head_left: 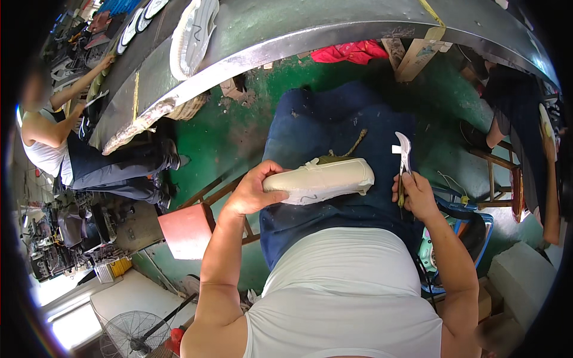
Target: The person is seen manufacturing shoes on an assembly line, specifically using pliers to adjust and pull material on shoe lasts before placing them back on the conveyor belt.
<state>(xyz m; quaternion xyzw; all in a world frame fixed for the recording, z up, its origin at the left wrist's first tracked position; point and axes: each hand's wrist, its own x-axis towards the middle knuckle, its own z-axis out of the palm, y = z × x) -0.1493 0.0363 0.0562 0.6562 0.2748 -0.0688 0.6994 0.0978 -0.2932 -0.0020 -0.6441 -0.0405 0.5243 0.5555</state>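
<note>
My left hand (256,190) is closed round one end of a cream shoe (322,181), which lies sideways above my lap with its rounded side up. A thin clear film seems to wrap the shoe's lower part, and a dark curved mark shows there. My right hand (418,194) grips the handles of a pair of lasting pliers (404,149), held upright beside the shoe and apart from it. The pliers' curved jaw points away from me, and a small bright block juts from its side. Beneath both hands a dark blue apron (310,125) covers my legs.
A metal-edged workbench (286,45) curves across the far side, with another pale shoe (192,42) on it. One co-worker (54,131) stands at left, another (513,107) sits at right. A pink-topped stool (186,231) is at my left, a fan (134,337) behind it.
</note>
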